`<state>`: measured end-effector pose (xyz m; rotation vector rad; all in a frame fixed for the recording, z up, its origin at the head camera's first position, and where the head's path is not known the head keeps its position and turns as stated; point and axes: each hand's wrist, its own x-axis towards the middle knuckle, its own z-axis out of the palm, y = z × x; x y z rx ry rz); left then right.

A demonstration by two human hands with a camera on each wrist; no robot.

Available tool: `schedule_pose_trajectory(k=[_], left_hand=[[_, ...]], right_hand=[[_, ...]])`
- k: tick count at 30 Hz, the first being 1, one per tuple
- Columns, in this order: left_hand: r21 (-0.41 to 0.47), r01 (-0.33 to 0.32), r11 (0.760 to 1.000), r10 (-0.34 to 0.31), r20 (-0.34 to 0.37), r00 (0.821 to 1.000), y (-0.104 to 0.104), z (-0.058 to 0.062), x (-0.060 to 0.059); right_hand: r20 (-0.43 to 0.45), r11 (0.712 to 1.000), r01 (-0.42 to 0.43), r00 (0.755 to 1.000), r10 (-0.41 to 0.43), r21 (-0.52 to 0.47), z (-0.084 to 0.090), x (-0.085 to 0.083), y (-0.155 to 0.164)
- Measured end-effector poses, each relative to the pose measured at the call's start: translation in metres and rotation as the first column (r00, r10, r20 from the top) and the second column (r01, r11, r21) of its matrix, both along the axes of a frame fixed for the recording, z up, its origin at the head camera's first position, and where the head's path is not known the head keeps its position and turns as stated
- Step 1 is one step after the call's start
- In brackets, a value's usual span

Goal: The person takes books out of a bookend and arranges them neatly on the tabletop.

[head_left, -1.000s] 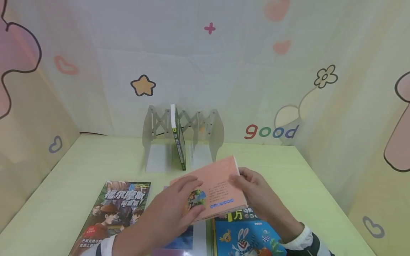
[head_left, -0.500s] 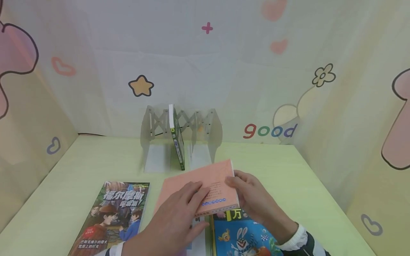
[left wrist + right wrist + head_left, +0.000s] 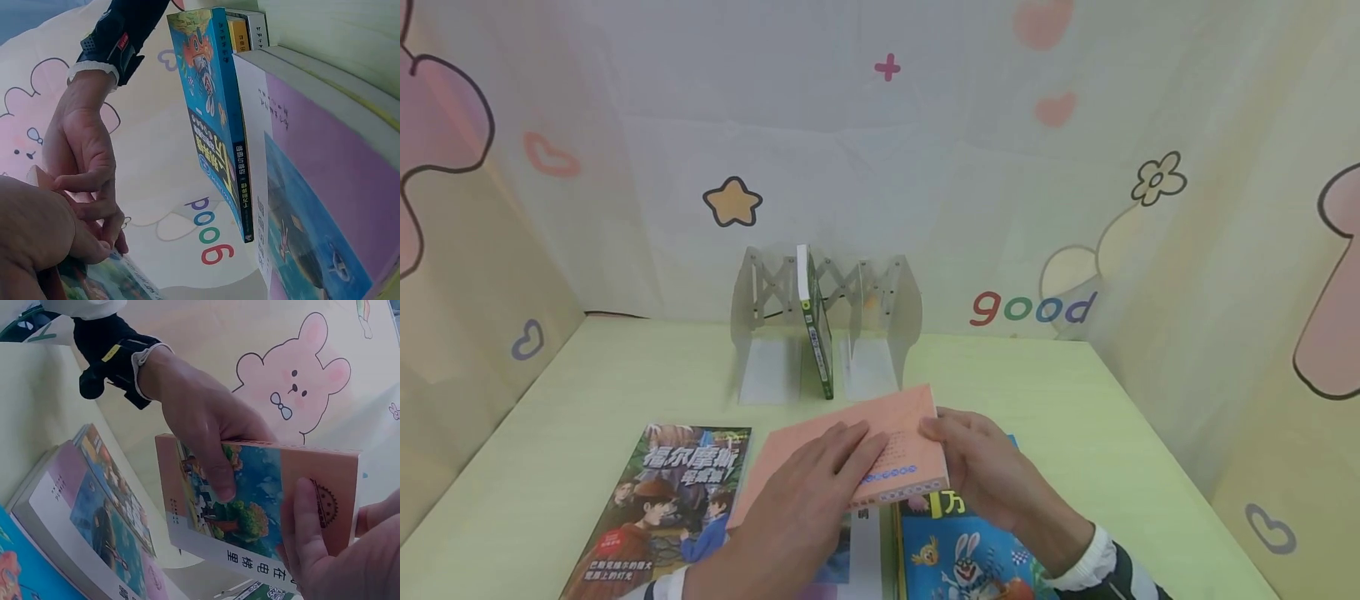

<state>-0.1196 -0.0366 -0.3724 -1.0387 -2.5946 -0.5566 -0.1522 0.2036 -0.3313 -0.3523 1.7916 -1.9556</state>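
Observation:
Both hands hold a salmon-pink book (image 3: 891, 425) low over the books at the table's front, its back cover facing up. My left hand (image 3: 820, 487) grips its left part, fingers on top. In the right wrist view the left hand's thumb (image 3: 219, 478) presses the illustrated front cover (image 3: 250, 500) underneath. My right hand (image 3: 973, 458) pinches the book's right edge, and its thumb (image 3: 306, 519) lies on the cover. The left wrist view shows the right hand (image 3: 84, 162) curled at the book's edge.
An expanding metal book stand (image 3: 872, 321) at the table's back holds one upright green book (image 3: 817, 342). Flat on the green table (image 3: 1112, 417) lie a detective-cover book (image 3: 662, 500), a purple-and-white book (image 3: 861, 546) and a blue rabbit book (image 3: 970, 554). Patterned walls enclose three sides.
The pink book has come down and tipped flatter, shifting slightly left toward the lying books. Both hands moved with it and kept their hold.

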Motion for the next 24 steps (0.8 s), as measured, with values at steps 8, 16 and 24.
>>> schedule_pose_trajectory(k=[8, 16, 24], left_hand=[[0.028, 0.025, 0.999, -0.022, -0.080, 0.997, -0.006, 0.001, -0.001], [0.153, -0.030, 0.988, 0.028, 0.014, 1.000, -0.011, 0.006, 0.001], [0.216, -0.146, 0.965, 0.141, 0.040, 0.989, -0.019, 0.021, 0.000]], right_hand=[[0.012, 0.998, -0.063, 0.998, 0.063, -0.019, 0.000, -0.002, 0.002], [0.004, 0.997, -0.082, 0.997, 0.083, -0.012, -0.003, -0.004, 0.006], [-0.074, 0.994, -0.050, 0.996, 0.057, 0.094, -0.001, -0.006, 0.008]])
